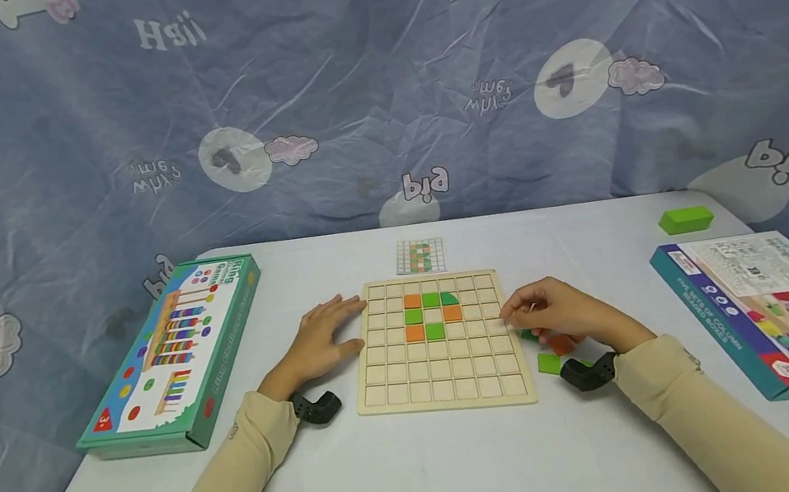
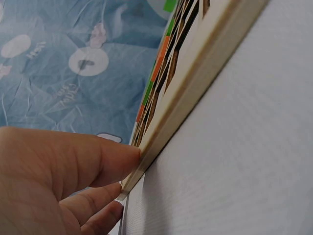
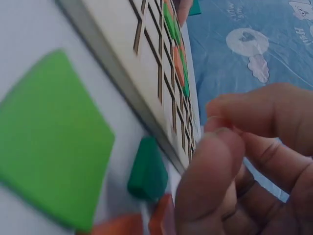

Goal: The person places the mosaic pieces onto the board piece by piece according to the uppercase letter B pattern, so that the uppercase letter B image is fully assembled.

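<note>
Pale wooden grid board [image 1: 439,370] lay flat between both hands, nearly square, no clear long axis. Coloured tiles [image 1: 431,300] filled cells midway across its far half. Left hand [image 1: 323,339] open, thumb touching board's left edge. Right hand [image 1: 559,311] nearer loose tiles [image 1: 549,364], which lay right of board, beneath and near of its fingers; thumb and fingertips drawn together, anything pinched impossible to tell. Pattern card [image 1: 420,256] lay beyond far edge.
</note>
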`<state>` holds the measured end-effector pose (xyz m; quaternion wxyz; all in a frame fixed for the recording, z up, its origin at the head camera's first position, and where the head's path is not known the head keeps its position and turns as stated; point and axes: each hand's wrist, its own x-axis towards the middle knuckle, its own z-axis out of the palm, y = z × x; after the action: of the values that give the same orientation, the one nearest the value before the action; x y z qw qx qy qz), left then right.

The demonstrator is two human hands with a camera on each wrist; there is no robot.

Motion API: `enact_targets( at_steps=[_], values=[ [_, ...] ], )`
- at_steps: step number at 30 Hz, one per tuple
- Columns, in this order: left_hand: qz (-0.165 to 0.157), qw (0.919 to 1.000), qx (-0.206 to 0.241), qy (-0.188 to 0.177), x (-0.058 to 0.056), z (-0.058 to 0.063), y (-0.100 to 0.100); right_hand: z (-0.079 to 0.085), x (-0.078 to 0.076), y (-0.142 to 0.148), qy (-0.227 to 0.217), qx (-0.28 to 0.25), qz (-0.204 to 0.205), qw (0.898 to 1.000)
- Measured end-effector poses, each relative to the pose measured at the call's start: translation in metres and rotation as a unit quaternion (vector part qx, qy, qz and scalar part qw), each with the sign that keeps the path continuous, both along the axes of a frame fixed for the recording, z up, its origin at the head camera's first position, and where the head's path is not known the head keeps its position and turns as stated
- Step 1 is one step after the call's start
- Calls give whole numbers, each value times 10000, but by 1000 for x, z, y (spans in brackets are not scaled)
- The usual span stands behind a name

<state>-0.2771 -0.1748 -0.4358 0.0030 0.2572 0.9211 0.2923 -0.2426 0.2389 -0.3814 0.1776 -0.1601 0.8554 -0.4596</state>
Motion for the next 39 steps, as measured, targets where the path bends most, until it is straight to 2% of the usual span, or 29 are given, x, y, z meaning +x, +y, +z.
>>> enact_targets(
  at_steps=[4, 12, 23, 34, 39],
  values=[
    [8, 10000, 13, -42, -1, -1, 0, 0, 2, 9, 65, 352, 3, 9994],
    [25, 10000, -39, -43, -1, 0, 0, -1, 3, 16, -141, 499, -40, 9986],
    [20, 10000, -24, -47, 0, 1, 1, -2, 3, 21, 242, 657, 203, 9973],
    [37, 10000, 0, -25, 0, 1, 1, -3, 0, 23, 245, 398, 364, 9982],
    [34, 10000, 20, -29, 1, 0, 1, -3, 1, 24, 95, 261, 390, 9989]
  ],
)
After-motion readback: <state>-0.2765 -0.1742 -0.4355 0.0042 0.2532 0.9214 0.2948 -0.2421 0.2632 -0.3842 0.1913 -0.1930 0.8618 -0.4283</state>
